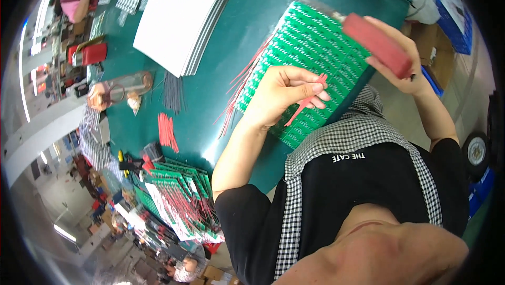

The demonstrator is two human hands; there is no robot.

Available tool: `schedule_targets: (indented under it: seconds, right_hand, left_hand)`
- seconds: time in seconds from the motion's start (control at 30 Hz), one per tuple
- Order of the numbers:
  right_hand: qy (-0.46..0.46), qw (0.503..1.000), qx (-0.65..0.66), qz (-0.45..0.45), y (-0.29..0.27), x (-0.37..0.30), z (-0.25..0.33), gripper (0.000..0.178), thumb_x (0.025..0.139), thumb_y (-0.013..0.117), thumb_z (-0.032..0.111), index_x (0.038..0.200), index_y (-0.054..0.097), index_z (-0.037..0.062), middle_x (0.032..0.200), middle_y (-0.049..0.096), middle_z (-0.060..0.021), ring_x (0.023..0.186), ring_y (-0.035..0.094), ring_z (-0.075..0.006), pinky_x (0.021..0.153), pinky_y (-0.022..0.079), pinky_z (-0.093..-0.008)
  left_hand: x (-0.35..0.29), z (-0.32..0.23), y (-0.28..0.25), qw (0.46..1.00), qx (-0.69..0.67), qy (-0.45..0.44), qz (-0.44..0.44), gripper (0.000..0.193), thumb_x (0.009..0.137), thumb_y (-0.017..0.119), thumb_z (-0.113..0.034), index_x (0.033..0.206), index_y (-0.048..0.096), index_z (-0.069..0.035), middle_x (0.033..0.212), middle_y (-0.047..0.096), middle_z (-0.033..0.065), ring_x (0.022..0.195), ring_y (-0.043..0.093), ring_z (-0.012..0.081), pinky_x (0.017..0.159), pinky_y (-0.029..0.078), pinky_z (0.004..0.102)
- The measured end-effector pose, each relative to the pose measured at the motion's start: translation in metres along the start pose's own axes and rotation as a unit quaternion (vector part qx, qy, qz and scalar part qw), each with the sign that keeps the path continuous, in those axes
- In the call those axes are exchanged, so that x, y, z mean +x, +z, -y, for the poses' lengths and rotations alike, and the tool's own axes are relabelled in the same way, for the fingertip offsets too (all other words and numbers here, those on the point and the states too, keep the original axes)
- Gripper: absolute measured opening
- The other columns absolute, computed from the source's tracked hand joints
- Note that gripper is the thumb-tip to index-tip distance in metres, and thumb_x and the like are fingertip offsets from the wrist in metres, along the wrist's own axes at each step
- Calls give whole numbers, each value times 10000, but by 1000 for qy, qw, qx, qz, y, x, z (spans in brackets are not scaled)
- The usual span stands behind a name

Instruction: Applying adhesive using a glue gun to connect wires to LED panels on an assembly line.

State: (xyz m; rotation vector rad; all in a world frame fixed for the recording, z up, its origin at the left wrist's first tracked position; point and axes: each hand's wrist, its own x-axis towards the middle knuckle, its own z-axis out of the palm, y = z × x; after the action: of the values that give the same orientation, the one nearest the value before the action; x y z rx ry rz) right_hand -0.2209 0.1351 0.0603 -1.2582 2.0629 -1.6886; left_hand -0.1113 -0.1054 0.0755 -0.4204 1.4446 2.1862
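Observation:
My left hand [286, 95] is closed, pinching a small bundle of red wires [301, 110] between thumb and fingers. It hovers over a green panel of circuit boards [310, 48] lying on the table. My right hand [402, 53] grips a red, blocky handheld tool [377, 44], blurred by motion, whose thin front end reaches over the panel's far right corner; its exact kind I cannot make out. Along the panel's left edge, several red wires [239, 88] stick out.
On the green table [226, 38] lie a stack of white sheets [184, 14], dark wires [172, 93] and loose red wires [167, 132]. Wired green boards [181, 195] are piled at the near left. A cardboard box [439, 56] stands to the right. Other people work at the left.

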Motion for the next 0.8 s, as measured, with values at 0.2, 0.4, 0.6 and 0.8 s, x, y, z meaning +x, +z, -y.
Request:
schedule_targets:
  seconds: [0.2,0.4,0.6,0.8]
  right_hand:
    - [-70,995,-26,59,5,2,-5,571,725,677,207,1221,481,2,1053,596,-157,875,609,-260,739,473,-293]
    - [-97,989,-87,73,15,1,-7,588,679,686,202,1211,502,33,891,617,-122,752,616,-243,643,482,-302]
    - [-53,997,-52,0,5,0,-9,597,723,653,258,1230,472,-1,976,612,-151,825,612,-280,700,480,-316]
    - [-89,979,-136,123,9,-2,-6,601,712,658,266,1220,479,0,1035,599,-166,845,609,-288,697,484,-314]
  left_hand:
    - [17,6,11,998,-31,-14,58,164,803,626,-57,897,612,76,783,646,153,677,639,186,631,532,276]
    - [21,8,11,998,-36,-3,58,151,798,627,-42,897,613,70,788,647,150,683,641,191,630,532,273]
    - [26,10,7,998,-47,11,42,146,792,633,-36,900,609,60,780,645,145,676,642,189,623,529,268]
    - [26,14,10,998,-56,11,29,127,786,640,-36,876,621,52,773,644,128,673,639,182,624,520,250]
